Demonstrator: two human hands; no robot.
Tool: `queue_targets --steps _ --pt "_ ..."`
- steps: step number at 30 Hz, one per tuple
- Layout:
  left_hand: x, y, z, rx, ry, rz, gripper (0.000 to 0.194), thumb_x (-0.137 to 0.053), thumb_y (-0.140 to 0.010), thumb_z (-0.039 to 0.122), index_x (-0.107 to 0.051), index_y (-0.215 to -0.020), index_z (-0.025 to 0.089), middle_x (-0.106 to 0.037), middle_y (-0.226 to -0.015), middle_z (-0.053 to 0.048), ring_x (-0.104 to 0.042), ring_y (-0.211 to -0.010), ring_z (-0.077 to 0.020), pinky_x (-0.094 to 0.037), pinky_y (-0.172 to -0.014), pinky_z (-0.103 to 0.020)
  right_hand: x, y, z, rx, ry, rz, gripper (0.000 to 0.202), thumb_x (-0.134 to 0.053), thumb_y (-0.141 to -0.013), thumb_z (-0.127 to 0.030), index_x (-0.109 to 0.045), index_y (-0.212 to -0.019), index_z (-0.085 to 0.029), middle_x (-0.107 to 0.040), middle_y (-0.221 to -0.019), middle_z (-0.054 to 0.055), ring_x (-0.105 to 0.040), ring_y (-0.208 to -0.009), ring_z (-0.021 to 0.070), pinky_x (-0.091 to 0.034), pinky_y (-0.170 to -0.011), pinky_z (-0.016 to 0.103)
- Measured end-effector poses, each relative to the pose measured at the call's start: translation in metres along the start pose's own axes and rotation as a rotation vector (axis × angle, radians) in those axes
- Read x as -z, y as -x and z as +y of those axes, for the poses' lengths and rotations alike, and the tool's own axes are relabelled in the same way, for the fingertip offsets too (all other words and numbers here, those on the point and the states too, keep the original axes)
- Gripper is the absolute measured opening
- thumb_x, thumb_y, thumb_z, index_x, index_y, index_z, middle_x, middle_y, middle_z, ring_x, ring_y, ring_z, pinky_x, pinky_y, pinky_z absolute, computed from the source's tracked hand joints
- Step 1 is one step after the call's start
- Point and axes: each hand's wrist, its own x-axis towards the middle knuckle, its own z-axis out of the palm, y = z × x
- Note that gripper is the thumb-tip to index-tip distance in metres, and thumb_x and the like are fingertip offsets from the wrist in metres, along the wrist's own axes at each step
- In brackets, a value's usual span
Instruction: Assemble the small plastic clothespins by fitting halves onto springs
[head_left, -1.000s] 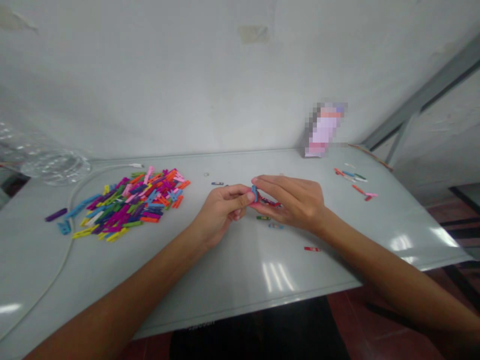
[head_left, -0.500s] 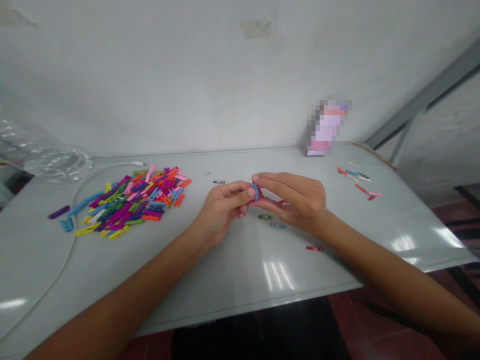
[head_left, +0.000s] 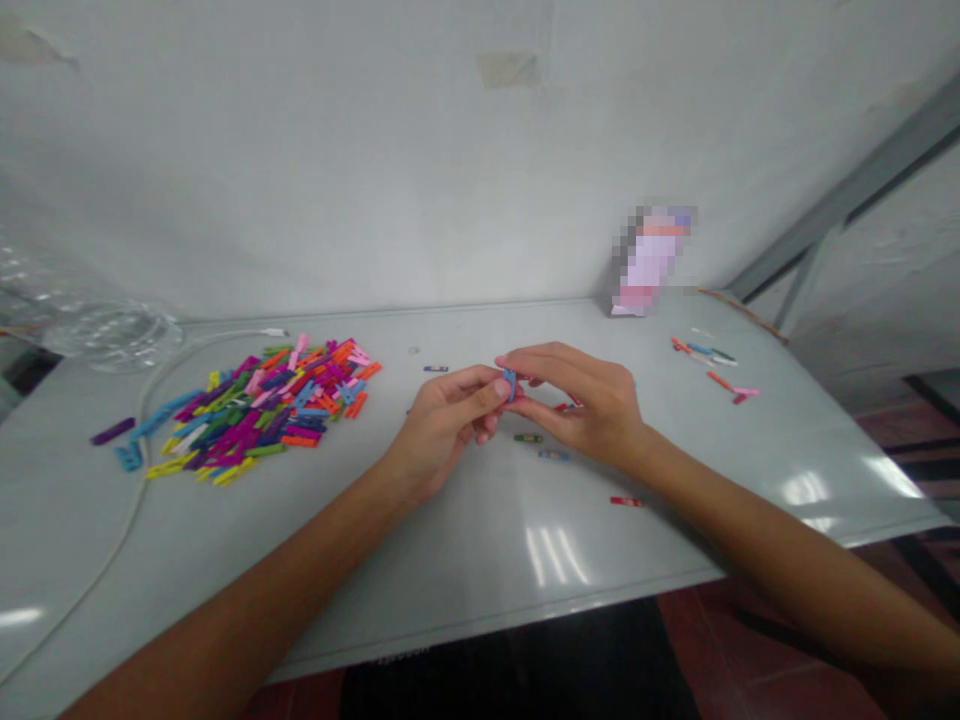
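Between my hands, above the middle of the table, is a small blue clothespin piece (head_left: 511, 384). My left hand (head_left: 454, 415) pinches it between thumb and fingers. The thumb and fingertips of my right hand (head_left: 585, 395) close on it from the other side. Below the hands lie a green clothespin (head_left: 528, 438), a light blue one (head_left: 553, 455) and a red one (head_left: 625, 502). A dark blue one (head_left: 436, 369) lies behind my left hand. Another red piece is partly covered by my right hand.
A heap of colourful clothespins (head_left: 255, 410) covers the left of the table (head_left: 465, 570). A white cable (head_left: 112, 550) and a clear plastic bottle (head_left: 112, 335) are beside it. Loose pieces (head_left: 733, 390) lie at the right, near a blurred pink box (head_left: 649, 265) by the wall.
The fingers of my right hand have shifted slightly around the blue piece, and its thumb has drawn in closer. The whole view has moved a little.
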Motion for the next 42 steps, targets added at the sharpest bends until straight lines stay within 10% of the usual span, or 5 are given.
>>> queue_targets --steps 19,29,42 --pt "-0.009 0.006 -0.005 0.057 0.075 0.056 0.037 -0.101 -0.078 0.045 -0.080 -0.081 0.015 -0.063 -0.074 -0.001 -0.051 -0.061 -0.0091 -0.037 -0.051 -0.021 0.000 0.003 0.005 0.100 -0.044 0.027 0.042 -0.089 -0.099 -0.025 -0.081 -0.140 -0.024 -0.089 -0.124 0.010 -0.087 -0.110 0.0245 -0.073 -0.099 0.038" --pt "0.004 0.000 -0.010 -0.314 -0.384 0.110 0.019 -0.091 -0.091 0.035 -0.082 -0.095 0.019 -0.071 -0.076 0.000 -0.059 -0.063 -0.0125 -0.048 -0.057 -0.025 0.000 -0.005 0.021 -0.344 -0.626 -0.067 0.015 -0.087 -0.101 -0.035 -0.091 -0.113 -0.028 -0.086 -0.117 0.007 -0.081 -0.106 0.0203 -0.068 -0.091 0.034" --pt "0.009 -0.001 -0.007 -0.685 -0.871 0.116 0.005 -0.081 -0.096 0.021 -0.077 -0.098 0.019 -0.077 -0.094 -0.003 -0.066 -0.067 -0.0120 -0.053 -0.058 -0.024 0.005 -0.010 0.015 -0.304 -0.573 -0.075 0.010 -0.089 -0.098 -0.033 -0.088 -0.101 -0.024 -0.080 -0.099 0.004 -0.075 -0.086 0.0159 -0.067 -0.076 0.029"
